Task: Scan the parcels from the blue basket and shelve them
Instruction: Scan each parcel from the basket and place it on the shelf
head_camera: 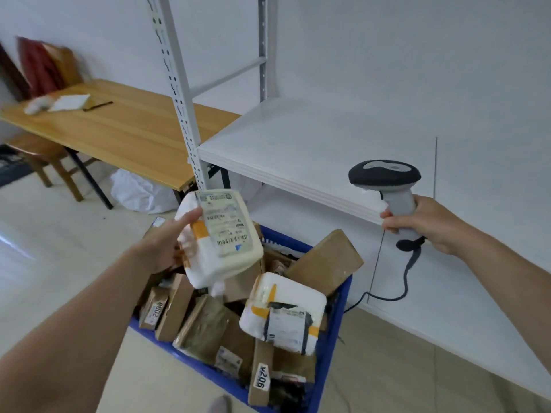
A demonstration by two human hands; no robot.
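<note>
- While its thumb (190, 216) presses the front face, the left hand (162, 245) grips a white parcel (220, 254) by the left edge; the other fingers are hidden behind it.
- White parcel: soft wrap with orange tape, held tilted above the far left part of the basket. Its shipping label (225, 225), printed with barcodes, faces up towards the camera.
- Right hand (429, 225): fingers (389, 220) curled round the grey handle of a barcode scanner (386, 180). It is held upright before the shelf edge, dark head uppermost, well apart from the white parcel.
- Scanner cable (407, 281): black, hanging from the handle base and dropping behind the basket.
- Blue basket (335, 338): on the floor below both hands, full of parcels.
  - A second white parcel (283, 314) with an orange stripe lies on top at the right.
  - A brown box (323, 260) leans at the far right corner.
  - Small brown cartons (176, 305) stand on end at the left.
  - One carton (261, 377) at the near side is marked "206".
- Shelf (313, 138): white board on a grey rack just behind the basket, with a slotted upright (182, 93) at its left corner.
- Wooden table (119, 129): left of the rack, bearing a sheet of paper (69, 102) and a pen (97, 106).
- White bag (140, 189): on the floor under the table.
</note>
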